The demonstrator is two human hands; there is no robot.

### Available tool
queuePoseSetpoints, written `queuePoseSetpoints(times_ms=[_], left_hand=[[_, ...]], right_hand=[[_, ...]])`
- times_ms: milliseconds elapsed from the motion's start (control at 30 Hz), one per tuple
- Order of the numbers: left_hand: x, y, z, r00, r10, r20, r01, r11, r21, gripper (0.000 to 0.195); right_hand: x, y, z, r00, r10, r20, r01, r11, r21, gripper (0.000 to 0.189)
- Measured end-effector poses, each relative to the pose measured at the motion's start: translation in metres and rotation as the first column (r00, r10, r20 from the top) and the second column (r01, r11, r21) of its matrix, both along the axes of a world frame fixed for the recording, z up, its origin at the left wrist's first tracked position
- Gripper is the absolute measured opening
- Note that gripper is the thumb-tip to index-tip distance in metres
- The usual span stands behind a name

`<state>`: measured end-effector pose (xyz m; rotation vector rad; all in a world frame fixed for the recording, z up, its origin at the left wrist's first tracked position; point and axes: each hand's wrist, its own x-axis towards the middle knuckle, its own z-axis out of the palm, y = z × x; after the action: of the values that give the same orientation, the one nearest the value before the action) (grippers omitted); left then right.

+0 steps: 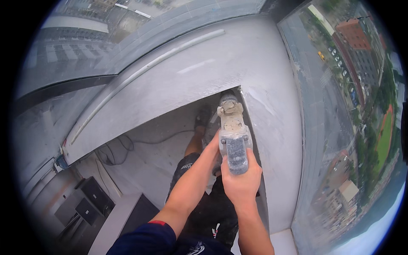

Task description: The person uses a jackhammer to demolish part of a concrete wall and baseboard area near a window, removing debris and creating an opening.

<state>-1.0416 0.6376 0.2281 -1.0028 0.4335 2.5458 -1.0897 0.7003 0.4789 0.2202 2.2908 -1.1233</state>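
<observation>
A dust-caked rotary hammer (232, 127) points away from me into the inner corner of a white ledge (204, 63). My right hand (242, 181) wraps its rear grip, the dark rounded back of the handle showing above my fingers. My left hand (217, 143) reaches to the left side of the tool body, where most of its fingers are hidden behind the tool. The front end of the hammer sits just under the ledge's edge, and the bit's tip cannot be seen.
Large windows (331, 111) rise beyond the ledge, which carries a long white strip (153, 63). On the grey floor (149, 148) a dark cable (129, 143) lies in loops. Lower left stand dark boxes (94, 194) and a pale-topped cabinet (118, 220). My shoe (203, 116) is near the corner.
</observation>
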Motion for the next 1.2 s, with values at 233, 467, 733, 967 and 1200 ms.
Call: queuePoseSetpoints(times_ms=[233, 467, 733, 967, 1200], left_hand=[[0.026, -0.005, -0.043, 0.938, -0.342, 0.058, 0.311, 0.754, -0.578, 0.029], [0.051, -0.024, -0.089, 0.891, -0.391, 0.230, 0.378, 0.360, -0.853, 0.036], [0.095, 0.001, -0.004, 0.885, -0.415, 0.210, 0.453, 0.666, -0.593, 0.040], [0.062, -0.010, 0.033, 0.907, -0.393, 0.150, 0.408, 0.731, -0.547, 0.040], [0.020, -0.053, 0.016, 0.913, -0.371, 0.168, 0.407, 0.816, -0.410, 0.036]], right_hand=[[0.092, 0.058, -0.071, 0.948, -0.308, -0.077, 0.277, 0.922, -0.269, 0.023], [0.149, 0.098, -0.147, 0.826, -0.517, 0.223, 0.556, 0.686, -0.469, 0.022], [0.154, 0.083, -0.028, 0.856, -0.467, 0.222, 0.517, 0.771, -0.371, 0.025], [0.127, 0.060, 0.004, 0.880, -0.433, 0.198, 0.476, 0.800, -0.367, 0.019], [0.062, 0.005, -0.006, 0.915, -0.390, 0.102, 0.399, 0.842, -0.362, 0.017]])
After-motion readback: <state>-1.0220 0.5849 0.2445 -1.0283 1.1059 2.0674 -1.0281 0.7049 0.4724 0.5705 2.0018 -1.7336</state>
